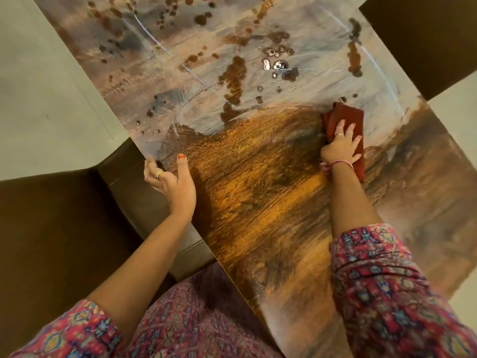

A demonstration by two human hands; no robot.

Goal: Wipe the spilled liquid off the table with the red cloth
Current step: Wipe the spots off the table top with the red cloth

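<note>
Table point(258, 192) of dark wood fills the view, spilled liquid point(233, 73) in brown drops across its far half. Red cloth point(346, 117) lies at the right — right hand point(340, 148) presses it flat, fingers spread. Left hand point(171, 180) rests on the near edge — fingers loose, holding nothing.

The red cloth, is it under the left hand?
No, the red cloth lies under the right hand, which presses it on the table, while the left hand rests at the table's edge.
</note>
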